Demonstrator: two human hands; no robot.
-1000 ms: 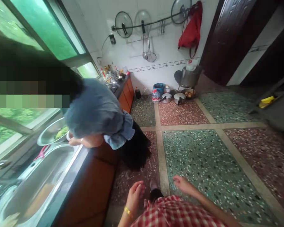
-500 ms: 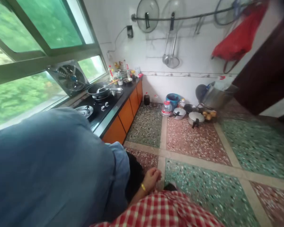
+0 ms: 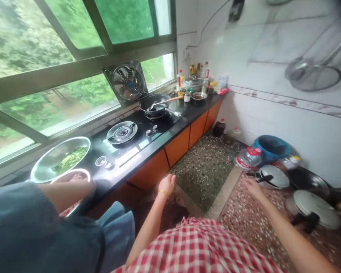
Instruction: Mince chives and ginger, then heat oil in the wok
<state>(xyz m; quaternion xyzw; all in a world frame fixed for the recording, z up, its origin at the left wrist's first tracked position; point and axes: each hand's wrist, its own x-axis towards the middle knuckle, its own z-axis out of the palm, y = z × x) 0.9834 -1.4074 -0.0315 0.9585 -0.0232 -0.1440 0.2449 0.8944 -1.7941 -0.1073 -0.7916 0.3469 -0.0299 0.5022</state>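
Note:
My left hand hangs in front of me with its fingers curled in loosely, holding nothing, close to the edge of the black counter. A yellow band circles its wrist. My right hand reaches out over the speckled floor, fingers stretched and empty, a little short of the pot lids on the ground. Both arms come out of my red checked shirt. A person in a blue top stands at my left, an arm by the bowls.
On the counter are a two-burner gas hob, a black wok with a spatula, a steel bowl of greens, a fan and bottles. Floor: blue bucket, water jug, lidded pots.
I have walked past the person in blue toward the hob. My right hand has come back into view, reaching forward; my left hand stays loosely curled.

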